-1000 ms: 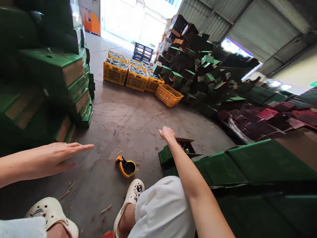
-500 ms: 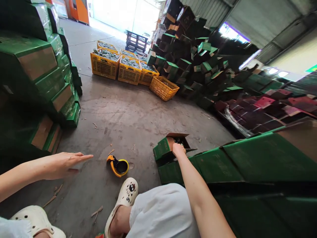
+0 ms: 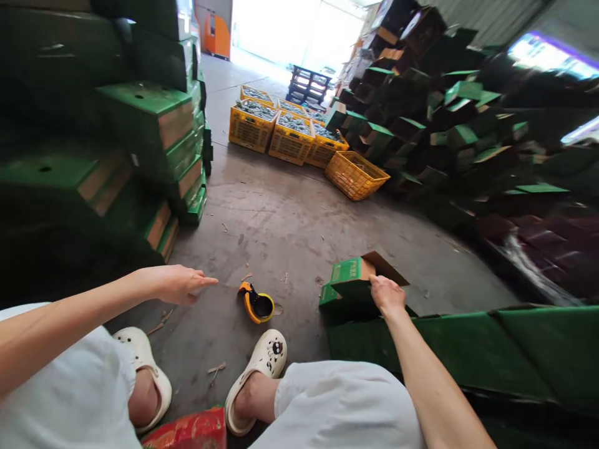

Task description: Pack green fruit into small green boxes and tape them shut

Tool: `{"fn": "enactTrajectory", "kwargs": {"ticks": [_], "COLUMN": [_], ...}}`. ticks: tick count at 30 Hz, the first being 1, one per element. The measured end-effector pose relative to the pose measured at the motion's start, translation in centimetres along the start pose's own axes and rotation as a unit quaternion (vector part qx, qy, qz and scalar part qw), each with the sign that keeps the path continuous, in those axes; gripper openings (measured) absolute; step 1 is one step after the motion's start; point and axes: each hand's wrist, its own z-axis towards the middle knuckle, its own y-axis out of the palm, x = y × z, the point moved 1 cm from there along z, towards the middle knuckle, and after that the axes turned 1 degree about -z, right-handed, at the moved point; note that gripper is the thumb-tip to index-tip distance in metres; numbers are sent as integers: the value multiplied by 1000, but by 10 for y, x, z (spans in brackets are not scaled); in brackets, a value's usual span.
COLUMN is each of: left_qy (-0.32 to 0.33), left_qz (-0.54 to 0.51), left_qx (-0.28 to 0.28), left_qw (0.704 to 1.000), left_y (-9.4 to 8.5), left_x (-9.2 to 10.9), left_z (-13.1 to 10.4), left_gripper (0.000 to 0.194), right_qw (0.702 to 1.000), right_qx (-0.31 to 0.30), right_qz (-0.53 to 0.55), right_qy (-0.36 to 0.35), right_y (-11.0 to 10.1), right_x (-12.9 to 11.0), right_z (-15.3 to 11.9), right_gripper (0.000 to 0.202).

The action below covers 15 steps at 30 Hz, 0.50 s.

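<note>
My right hand [image 3: 388, 295] is closed on the upper edge of a small green carton [image 3: 347, 272], whose brown flap [image 3: 387, 268] stands up behind my fingers. That carton sits on the near end of a row of larger green boxes [image 3: 456, 340]. Over the floor at left, my left hand [image 3: 180, 284] hangs in the air, index finger stretched out and nothing held. Between my hands, on the floor, lies an orange, yellow and black tape dispenser [image 3: 253, 304]. My fingertips hide part of the carton's rim.
Tall stacks of green boxes [image 3: 140, 103] rise at left. Yellow crates [image 3: 248, 129] filled with grey-green items stand ahead, beside a tilted yellow basket [image 3: 358, 176]. A heap of cartons [image 3: 461, 137] leans at right. A red packet [image 3: 191, 431] lies between my feet.
My view has swung left. The green carton's opening has turned out of sight, with my right hand still on its edge. My left hand's fingers are more curled.
</note>
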Motion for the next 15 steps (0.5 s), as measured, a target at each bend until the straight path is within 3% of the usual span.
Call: {"fn": "enactTrajectory", "kwargs": {"ticks": [3,7,11,15], "left_qy": [8,-23,-46,-81], "left_qz": [-34,-38,-31,-65], "left_qx": [-69,-86,-84,-42], "left_qw": [997,995,995,994], "left_y": [-7,-14,-15,-8], "left_x": [4,5,-3,-15], "left_z": [3,13,20,23], "left_gripper": [78,77,72,67], "right_qw": [998,987,956,889], "right_qx": [62,115,100,71], "right_qz": [5,20,32,57], "right_qy": [-10,-107,-274,-448], "right_y": [-27,-75,-108,-108], "right_x": [-17,-67,-145,-241], "right_z": [-5,-25,-50,-80], "right_gripper": [27,17,30,33]}}
